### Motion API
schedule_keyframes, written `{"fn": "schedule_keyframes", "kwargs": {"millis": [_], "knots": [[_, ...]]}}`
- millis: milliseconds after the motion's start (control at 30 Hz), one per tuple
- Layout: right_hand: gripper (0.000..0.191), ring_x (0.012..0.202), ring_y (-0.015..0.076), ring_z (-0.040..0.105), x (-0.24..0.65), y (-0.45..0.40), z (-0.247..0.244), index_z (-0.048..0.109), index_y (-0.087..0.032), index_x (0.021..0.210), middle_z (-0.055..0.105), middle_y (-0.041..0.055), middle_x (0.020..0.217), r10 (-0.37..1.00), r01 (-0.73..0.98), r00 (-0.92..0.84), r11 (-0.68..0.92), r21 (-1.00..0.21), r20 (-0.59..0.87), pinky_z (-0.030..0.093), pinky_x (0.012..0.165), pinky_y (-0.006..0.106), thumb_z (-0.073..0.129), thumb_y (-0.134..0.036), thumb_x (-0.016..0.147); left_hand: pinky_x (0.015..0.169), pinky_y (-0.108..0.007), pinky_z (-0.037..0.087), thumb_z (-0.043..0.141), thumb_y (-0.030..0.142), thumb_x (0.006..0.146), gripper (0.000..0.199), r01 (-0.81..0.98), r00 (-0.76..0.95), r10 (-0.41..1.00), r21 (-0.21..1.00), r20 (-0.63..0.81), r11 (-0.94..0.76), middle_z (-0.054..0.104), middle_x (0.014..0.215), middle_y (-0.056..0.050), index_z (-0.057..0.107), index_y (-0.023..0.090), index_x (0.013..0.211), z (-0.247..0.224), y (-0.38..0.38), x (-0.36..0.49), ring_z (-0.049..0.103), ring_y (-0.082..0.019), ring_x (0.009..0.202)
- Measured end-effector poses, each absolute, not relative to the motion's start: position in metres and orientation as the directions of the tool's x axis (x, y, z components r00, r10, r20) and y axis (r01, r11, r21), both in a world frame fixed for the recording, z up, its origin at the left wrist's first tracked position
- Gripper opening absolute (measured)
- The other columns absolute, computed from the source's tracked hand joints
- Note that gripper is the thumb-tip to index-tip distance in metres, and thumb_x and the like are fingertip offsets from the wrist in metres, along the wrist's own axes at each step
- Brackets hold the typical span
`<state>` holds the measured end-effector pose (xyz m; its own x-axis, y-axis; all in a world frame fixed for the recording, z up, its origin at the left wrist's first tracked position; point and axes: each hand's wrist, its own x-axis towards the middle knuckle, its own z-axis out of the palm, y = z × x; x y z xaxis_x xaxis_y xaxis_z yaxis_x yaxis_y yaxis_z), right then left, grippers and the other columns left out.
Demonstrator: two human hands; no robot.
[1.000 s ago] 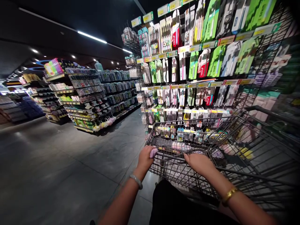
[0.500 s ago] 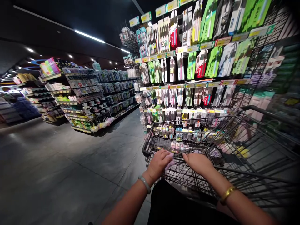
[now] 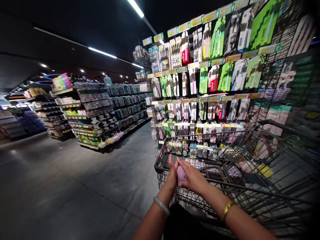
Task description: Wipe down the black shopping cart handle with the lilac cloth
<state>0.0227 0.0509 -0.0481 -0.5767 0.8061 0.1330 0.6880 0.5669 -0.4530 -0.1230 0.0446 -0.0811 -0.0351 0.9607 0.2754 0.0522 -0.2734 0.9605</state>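
A small pale purple cloth point(image 3: 181, 174) is between my two hands, over the near side of a black wire shopping cart point(image 3: 197, 196). My left hand point(image 3: 172, 175), with a pale bangle at the wrist, presses against the cloth from the left, its fingers pointing up. From the right, my right hand point(image 3: 193, 176) closes round the cloth, thumb below and fingers above; a gold bracelet is on that wrist. The fingertips of both hands nearly meet. Part of the cloth is hidden by the fingers.
Behind the cart stands a tall rack point(image 3: 190, 100) of hanging toothbrush packs. More stocked shelves point(image 3: 92, 110) stand at the left, across a grey floor point(image 3: 100, 183). Pinkish and yellow items point(image 3: 265, 170) show through the cart wires at the right.
My right hand has moved left from the cart's rim onto the cloth. My left hand has turned more upright. The view has tilted up slightly.
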Motion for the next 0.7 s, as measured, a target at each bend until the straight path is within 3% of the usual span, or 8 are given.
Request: {"fn": "schedule_keyframes", "kwargs": {"millis": [67, 100, 200, 267, 400, 467, 567, 700], "knots": [[0.082, 0.122, 0.0263, 0.054, 0.019, 0.053, -0.049, 0.039, -0.026, 0.151, 0.052, 0.0126, 0.139, 0.821, 0.723, -0.548, 0.561, -0.403, 0.159, 0.042, 0.102, 0.037, 0.071, -0.021, 0.076, 0.107, -0.042, 0.044, 0.011, 0.071, 0.096, 0.080, 0.141, -0.071, 0.933, 0.930, 0.352, -0.340, 0.049, 0.149, -0.017, 0.024, 0.020, 0.156, -0.074, 0.049, -0.144, 0.052, -0.026, 0.134], [0.071, 0.117, 0.0253, 0.056, 0.019, 0.052, -0.048, 0.047, -0.025, 0.145, 0.056, 0.0117, 0.132, 0.817, 0.736, -0.547, 0.572, -0.362, 0.181, 0.043, 0.099, 0.035, 0.067, -0.015, 0.078, 0.109, -0.041, 0.042, 0.016, 0.069, 0.097, 0.076, 0.275, -0.098, 0.906, 0.886, 0.411, -0.373, 0.051, 0.148, -0.016, 0.035, 0.019, 0.152, -0.069, 0.050, -0.156, 0.051, -0.026, 0.134], [0.044, 0.110, 0.0247, 0.054, 0.013, 0.043, -0.043, 0.062, -0.025, 0.127, 0.060, 0.0098, 0.119, 0.780, 0.743, -0.577, 0.625, -0.239, 0.243, 0.042, 0.094, 0.035, 0.054, -0.010, 0.086, 0.106, -0.039, 0.043, 0.024, 0.055, 0.102, 0.057, 0.742, -0.067, 0.880, 0.613, 0.470, -0.270, 0.065, 0.131, -0.010, 0.061, 0.021, 0.129, -0.059, 0.055, -0.188, 0.058, -0.024, 0.123], [0.031, 0.110, 0.0257, 0.053, 0.002, 0.036, -0.038, 0.066, -0.024, 0.119, 0.061, 0.0100, 0.119, 0.733, 0.713, -0.628, 0.677, -0.183, 0.262, 0.041, 0.094, 0.038, 0.048, -0.017, 0.094, 0.094, -0.033, 0.048, 0.022, 0.047, 0.104, 0.053, 0.893, -0.013, 0.917, 0.417, 0.398, -0.169, 0.073, 0.113, -0.006, 0.067, 0.023, 0.116, -0.057, 0.059, -0.199, 0.065, -0.021, 0.107], [0.034, 0.122, 0.0281, 0.046, -0.023, 0.036, -0.037, 0.064, -0.023, 0.122, 0.054, 0.0102, 0.136, 0.647, 0.624, -0.706, 0.761, -0.177, 0.289, 0.037, 0.103, 0.041, 0.062, -0.024, 0.087, 0.080, -0.029, 0.048, 0.026, 0.046, 0.104, 0.054, 0.957, 0.044, 0.961, 0.265, 0.275, -0.120, 0.076, 0.090, -0.006, 0.074, 0.022, 0.095, -0.065, 0.066, -0.201, 0.070, -0.020, 0.088], [0.038, 0.120, 0.0264, 0.048, -0.025, 0.043, -0.040, 0.065, -0.023, 0.120, 0.057, 0.0083, 0.133, 0.644, 0.610, -0.713, 0.765, -0.209, 0.277, 0.038, 0.103, 0.040, 0.066, -0.022, 0.083, 0.078, -0.031, 0.047, 0.024, 0.047, 0.104, 0.060, 0.971, 0.051, 0.968, 0.214, 0.245, -0.105, 0.076, 0.089, -0.010, 0.076, 0.020, 0.088, -0.069, 0.068, -0.199, 0.070, -0.023, 0.087], [0.025, 0.114, 0.0233, 0.050, -0.007, 0.052, -0.045, 0.069, -0.023, 0.107, 0.060, 0.0063, 0.125, 0.631, 0.591, -0.730, 0.776, -0.222, 0.262, 0.039, 0.098, 0.035, 0.064, -0.018, 0.083, 0.076, -0.033, 0.047, 0.019, 0.050, 0.103, 0.070, 0.983, 0.057, 0.976, 0.157, 0.210, -0.092, 0.076, 0.086, -0.014, 0.076, 0.016, 0.082, -0.070, 0.071, -0.196, 0.071, -0.025, 0.085], [0.021, 0.107, 0.0210, 0.052, 0.020, 0.051, -0.044, 0.069, -0.020, 0.101, 0.062, 0.0062, 0.117, 0.674, 0.624, -0.692, 0.739, -0.254, 0.259, 0.039, 0.093, 0.032, 0.065, -0.016, 0.081, 0.075, -0.033, 0.048, 0.010, 0.054, 0.102, 0.080, 0.993, 0.061, 0.988, 0.090, 0.142, -0.074, 0.076, 0.084, -0.014, 0.077, 0.016, 0.082, -0.063, 0.074, -0.191, 0.071, -0.026, 0.085]]}}
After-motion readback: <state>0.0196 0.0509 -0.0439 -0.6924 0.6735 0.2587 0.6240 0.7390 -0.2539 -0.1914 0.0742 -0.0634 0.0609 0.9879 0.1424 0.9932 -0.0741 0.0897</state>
